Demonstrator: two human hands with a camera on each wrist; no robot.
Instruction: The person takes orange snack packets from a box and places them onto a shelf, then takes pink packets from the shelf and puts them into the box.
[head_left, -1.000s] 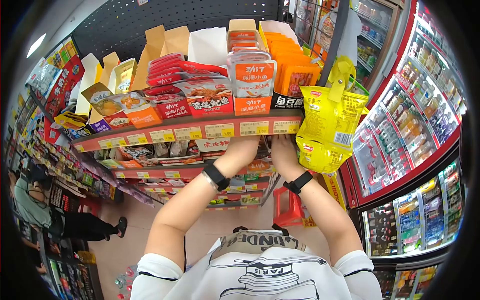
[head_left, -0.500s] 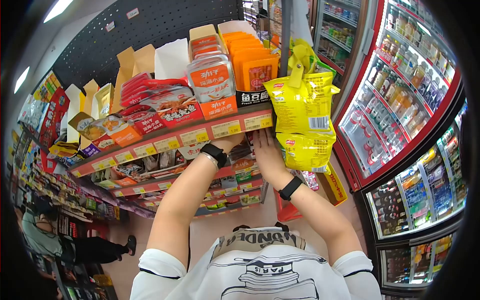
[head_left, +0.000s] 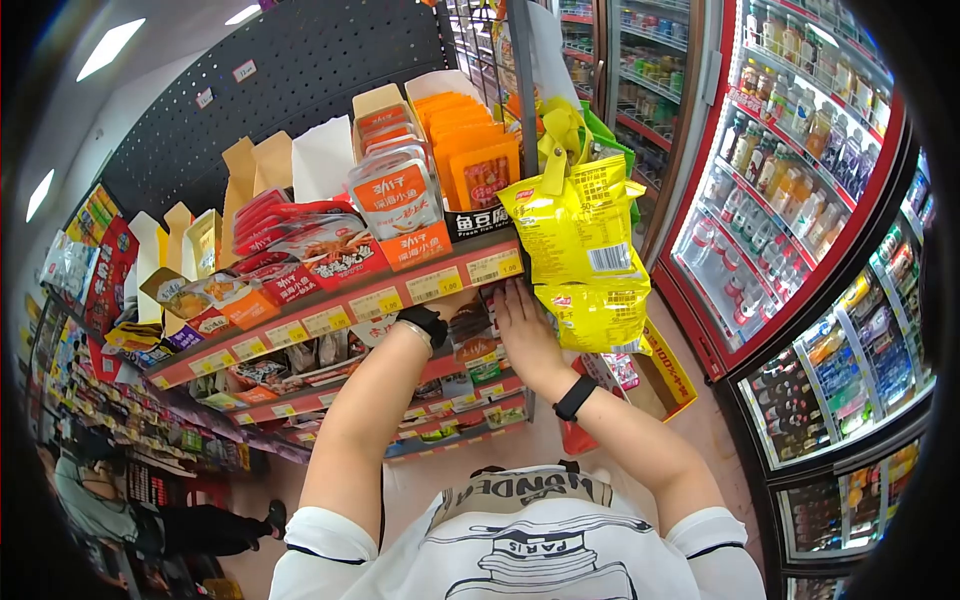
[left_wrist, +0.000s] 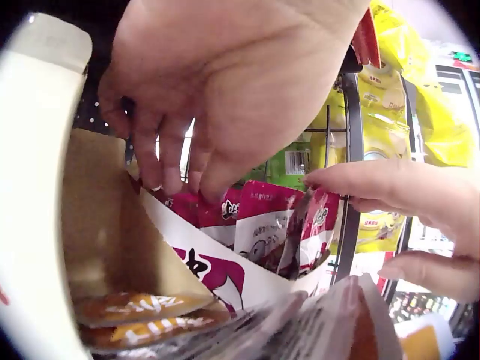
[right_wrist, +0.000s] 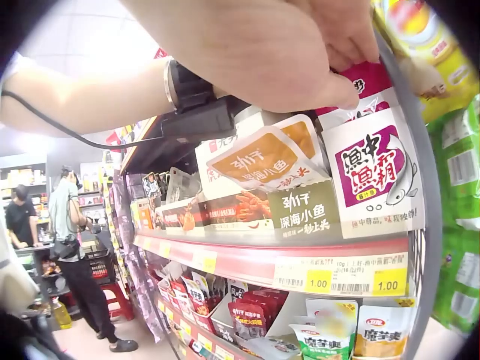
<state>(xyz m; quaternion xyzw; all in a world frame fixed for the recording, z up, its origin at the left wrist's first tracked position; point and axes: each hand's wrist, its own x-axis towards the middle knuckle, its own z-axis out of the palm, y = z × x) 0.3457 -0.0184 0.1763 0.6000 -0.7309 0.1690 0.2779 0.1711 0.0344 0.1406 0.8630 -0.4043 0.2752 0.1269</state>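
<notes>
A white box (right_wrist: pixel 375 172) with a fish picture stands at the shelf's end and holds upright magenta-and-white packets (left_wrist: pixel 262 225). In the left wrist view my left hand (left_wrist: pixel 232 90) reaches down from above, its slightly bent fingers at the packets' tops behind the box wall. At the box's other end my right hand (left_wrist: pixel 427 210) touches a packet with an extended forefinger, thumb apart. The head view has the left hand (head_left: pixel 455 305) largely hidden under the upper shelf edge and the right hand (head_left: pixel 528 335) beside it, fingers extended.
Yellow snack bags (head_left: pixel 580 230) hang right of the hands. An upper shelf edge (head_left: pixel 400 295) with price tags runs above them. Orange fish packets (right_wrist: pixel 259 161) sit beside the white box. Glass drink coolers (head_left: pixel 780 180) stand right; a person (right_wrist: pixel 71 225) is at left.
The head view has turned, so the shelf and yellow bags sit farther left. Both hands stay at the lower shelf; more of the right hand's back and fingers shows than a second ago.
</notes>
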